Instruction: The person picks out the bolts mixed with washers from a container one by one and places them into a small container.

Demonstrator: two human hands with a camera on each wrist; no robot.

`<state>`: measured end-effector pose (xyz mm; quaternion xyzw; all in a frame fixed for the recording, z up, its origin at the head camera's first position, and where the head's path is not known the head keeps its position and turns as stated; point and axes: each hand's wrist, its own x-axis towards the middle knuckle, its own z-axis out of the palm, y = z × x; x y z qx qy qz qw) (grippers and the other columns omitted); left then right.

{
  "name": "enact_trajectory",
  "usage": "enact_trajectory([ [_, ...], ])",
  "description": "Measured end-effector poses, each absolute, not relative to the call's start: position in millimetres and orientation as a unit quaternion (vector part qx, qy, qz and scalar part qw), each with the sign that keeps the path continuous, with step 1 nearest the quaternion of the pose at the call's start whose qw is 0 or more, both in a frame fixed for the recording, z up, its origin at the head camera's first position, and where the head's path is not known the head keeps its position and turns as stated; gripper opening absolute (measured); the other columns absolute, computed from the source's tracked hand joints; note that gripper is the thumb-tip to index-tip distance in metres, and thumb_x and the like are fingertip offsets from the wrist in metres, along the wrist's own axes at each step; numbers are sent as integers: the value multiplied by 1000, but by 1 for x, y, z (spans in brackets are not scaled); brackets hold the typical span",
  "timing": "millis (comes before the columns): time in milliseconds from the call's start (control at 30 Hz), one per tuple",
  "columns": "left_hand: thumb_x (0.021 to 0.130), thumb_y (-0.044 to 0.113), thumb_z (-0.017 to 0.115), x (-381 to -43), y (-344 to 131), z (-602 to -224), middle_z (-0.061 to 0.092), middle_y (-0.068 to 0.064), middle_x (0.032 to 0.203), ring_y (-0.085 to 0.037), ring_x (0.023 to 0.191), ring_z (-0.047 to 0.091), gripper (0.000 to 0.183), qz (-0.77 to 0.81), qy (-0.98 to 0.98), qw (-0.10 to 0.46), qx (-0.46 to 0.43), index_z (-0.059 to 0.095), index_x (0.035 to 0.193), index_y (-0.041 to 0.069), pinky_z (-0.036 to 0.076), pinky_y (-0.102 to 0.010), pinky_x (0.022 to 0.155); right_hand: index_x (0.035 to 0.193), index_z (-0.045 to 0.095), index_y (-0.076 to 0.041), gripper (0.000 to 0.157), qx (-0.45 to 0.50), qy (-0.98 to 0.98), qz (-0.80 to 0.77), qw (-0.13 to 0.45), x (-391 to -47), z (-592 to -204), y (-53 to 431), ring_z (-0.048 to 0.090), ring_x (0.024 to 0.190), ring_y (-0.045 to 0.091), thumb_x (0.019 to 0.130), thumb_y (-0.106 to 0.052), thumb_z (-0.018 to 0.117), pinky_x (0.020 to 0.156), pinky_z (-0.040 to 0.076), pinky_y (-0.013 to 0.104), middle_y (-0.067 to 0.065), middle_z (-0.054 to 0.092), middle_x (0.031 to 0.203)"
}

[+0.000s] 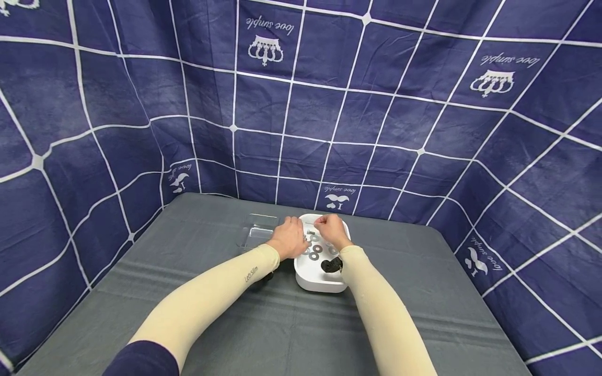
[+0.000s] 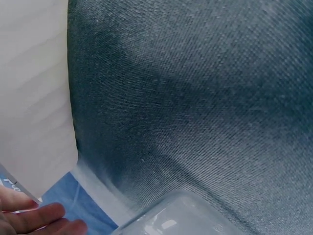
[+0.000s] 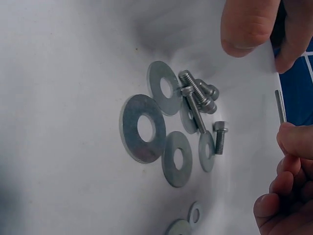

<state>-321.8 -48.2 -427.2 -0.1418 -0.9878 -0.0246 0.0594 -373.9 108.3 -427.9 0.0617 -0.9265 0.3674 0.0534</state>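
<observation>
A white tray (image 1: 322,286) holds several flat metal washers (image 3: 143,128) and a small pile of socket-head screws (image 3: 198,98). At the tray's far end my right hand (image 1: 332,230) pinches a thin metal rod (image 3: 280,106) between thumb and fingertip; its lower end is hidden in the grip. My left hand (image 1: 289,238) holds the tray's left rim, the thumb on the inner side and the fingers over the edge. In the left wrist view its fingers (image 2: 41,218) show beside the tray's corner.
A clear plastic box (image 1: 257,235) stands left of the tray, close to my left hand. Grey cloth (image 1: 226,318) covers the table, and a blue curtain (image 1: 301,115) with white lines hangs behind it and along both sides.
</observation>
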Motion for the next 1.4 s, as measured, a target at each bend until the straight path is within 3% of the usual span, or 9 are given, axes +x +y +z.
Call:
enact_trajectory([
  [200,92,45,63,-323,-49,-426,55,-19,122,-32,120,50,68,-37,-987,61,-147,51,132,-7,56,-43,90,91,77,-8,12,78,-925,367,57,-372,-422,111,60,77,18,92,-16,68,73,46,30,5,73,86],
  [900,92,41,63,-328,-50,-424,55,-18,117,-31,115,50,56,-49,-986,53,-150,55,125,-4,57,-44,88,89,76,-6,11,115,-919,371,72,-370,-401,116,59,76,17,92,-14,69,73,45,28,6,72,84],
  [1400,92,35,63,-320,-62,-418,59,-14,111,-30,109,56,42,-56,-975,119,-180,64,116,1,57,-45,86,89,76,-6,11,141,-911,381,71,-372,-394,108,58,74,16,92,-13,68,71,45,28,5,72,84],
])
